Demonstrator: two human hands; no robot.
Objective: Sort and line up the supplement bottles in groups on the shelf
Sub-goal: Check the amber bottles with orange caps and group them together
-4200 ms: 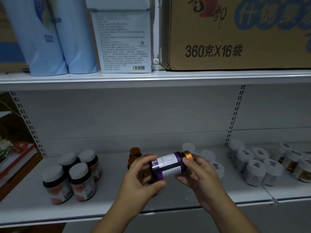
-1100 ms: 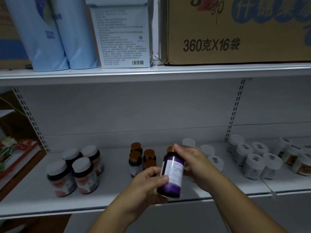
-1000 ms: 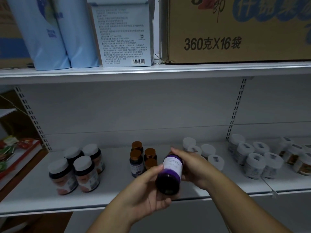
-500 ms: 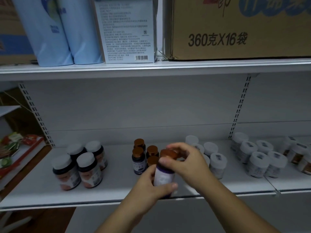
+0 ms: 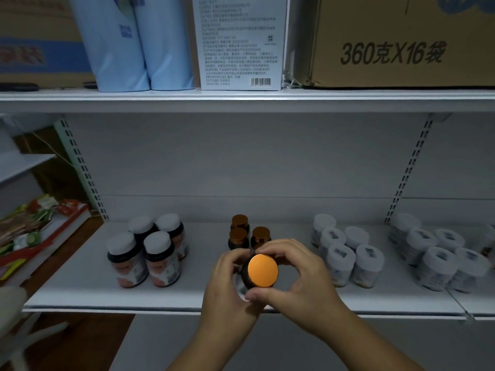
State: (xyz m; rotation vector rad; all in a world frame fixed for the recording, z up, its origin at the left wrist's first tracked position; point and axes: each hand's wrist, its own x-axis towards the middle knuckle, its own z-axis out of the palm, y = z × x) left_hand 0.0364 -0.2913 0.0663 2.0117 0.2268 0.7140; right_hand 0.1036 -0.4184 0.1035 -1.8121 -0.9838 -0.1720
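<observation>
Both hands hold one dark bottle with an orange cap (image 5: 262, 270) near the front of the white shelf (image 5: 187, 298); I see it from above, cap facing me. My left hand (image 5: 230, 287) curls round its left side and my right hand (image 5: 297, 277) wraps its right side, thumb in front. Directly behind stand three small brown-capped bottles (image 5: 239, 234). A group of white-capped dark bottles (image 5: 150, 250) stands at the left. White-capped pale bottles (image 5: 345, 253) stand at the right.
More white-capped bottles (image 5: 439, 255) fill the shelf's far right. The upper shelf carries blue packs (image 5: 134, 44), a white box (image 5: 239, 44) and a cardboard carton (image 5: 401, 41). Slotted uprights (image 5: 407, 170) line the back wall. A side rack with snack packets (image 5: 32, 226) is at the left.
The bottle was lying sideways between my hands, then turned upright and came down toward the shelf front. My view now looks down on its cap.
</observation>
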